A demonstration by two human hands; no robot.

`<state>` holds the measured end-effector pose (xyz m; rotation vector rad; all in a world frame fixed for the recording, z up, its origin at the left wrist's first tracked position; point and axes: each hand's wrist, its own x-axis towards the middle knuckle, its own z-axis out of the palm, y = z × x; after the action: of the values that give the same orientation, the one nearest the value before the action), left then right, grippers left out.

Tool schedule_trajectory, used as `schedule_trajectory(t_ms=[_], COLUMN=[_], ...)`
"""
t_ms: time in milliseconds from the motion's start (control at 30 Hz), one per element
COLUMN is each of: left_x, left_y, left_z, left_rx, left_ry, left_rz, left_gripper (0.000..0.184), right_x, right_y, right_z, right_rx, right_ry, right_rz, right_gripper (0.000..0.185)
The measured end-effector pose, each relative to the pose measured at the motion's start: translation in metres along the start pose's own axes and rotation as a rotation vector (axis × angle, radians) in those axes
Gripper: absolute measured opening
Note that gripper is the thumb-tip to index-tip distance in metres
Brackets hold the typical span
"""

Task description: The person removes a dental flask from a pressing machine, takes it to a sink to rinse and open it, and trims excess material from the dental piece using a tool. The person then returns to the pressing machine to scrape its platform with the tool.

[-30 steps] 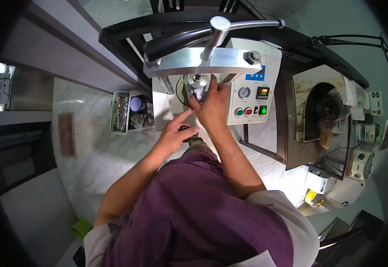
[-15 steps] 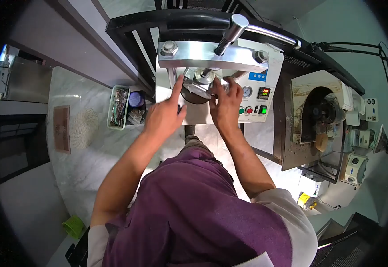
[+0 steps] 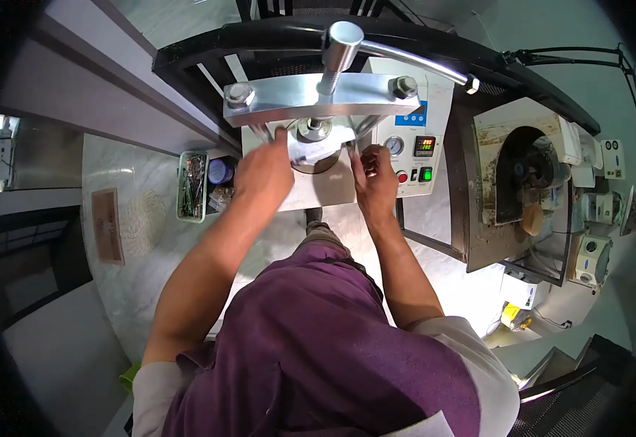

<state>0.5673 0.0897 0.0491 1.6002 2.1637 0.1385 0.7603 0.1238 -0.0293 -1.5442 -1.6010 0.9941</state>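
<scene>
A bench press with a thick metal crossbar stands before me. Its upright screw has a long handle rod pointing right. Beneath the bar, a shiny metal block sits under the round screw foot, above a dark round plate. My left hand is at the block's left side, its fingers partly smeared and hidden. To the block's right, my right hand has its fingers curled together by a thin metallic piece; what they hold cannot be made out.
The control panel has a gauge, lit digits and a green switch beside my right hand. A tray of tools and a purple-lidded jar are at left. A stained machine housing stands at right. Black railing runs behind.
The view has shifted slightly. My right hand has drawn back from the block toward the panel. My left hand has moved, its extended index finger no longer plain to see.
</scene>
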Motion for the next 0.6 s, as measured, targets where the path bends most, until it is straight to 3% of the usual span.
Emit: schedule_trajectory(t_ms=[100,133,167,233,267,367,500,600], left_x=[-0.033,-0.041,-0.047,-0.056,-0.061,-0.063,-0.074,-0.088], left_y=[0.004,0.004,0.005,0.003,0.005,-0.004,-0.017,-0.032], left_z=[0.012,0.018,0.025,0.038,0.047,0.060,0.048,0.052], left_rx=[-0.083,-0.182,-0.182,-0.562,-0.530,-0.726,-0.753,-0.762], left_ry=[-0.059,-0.070,-0.075,-0.240,-0.260,-0.290,-0.237,-0.250], left_rz=[-0.063,-0.065,-0.061,0.169,0.114,0.152,0.125,0.049], left_gripper=[0.056,0.062,0.062,0.063,0.061,0.056,0.049,0.046], right_x=[-0.007,-0.011,-0.016,-0.021,-0.017,0.000,-0.005,-0.003], right_y=[-0.002,-0.006,-0.009,-0.029,-0.038,-0.044,-0.042,-0.049], right_z=[0.006,0.013,0.021,0.033,0.032,0.025,0.020,0.013], right_rx=[0.094,0.103,0.027,-0.184,-0.249,-0.377,-0.531,-0.534], right_ry=[-0.050,-0.073,-0.073,0.053,0.077,-0.032,0.076,0.004], right_rz=[-0.082,-0.143,-0.169,-0.220,-0.201,-0.245,-0.441,-0.410], right_gripper=[0.050,0.064,0.074,0.082,0.085,0.083,0.080,0.075])
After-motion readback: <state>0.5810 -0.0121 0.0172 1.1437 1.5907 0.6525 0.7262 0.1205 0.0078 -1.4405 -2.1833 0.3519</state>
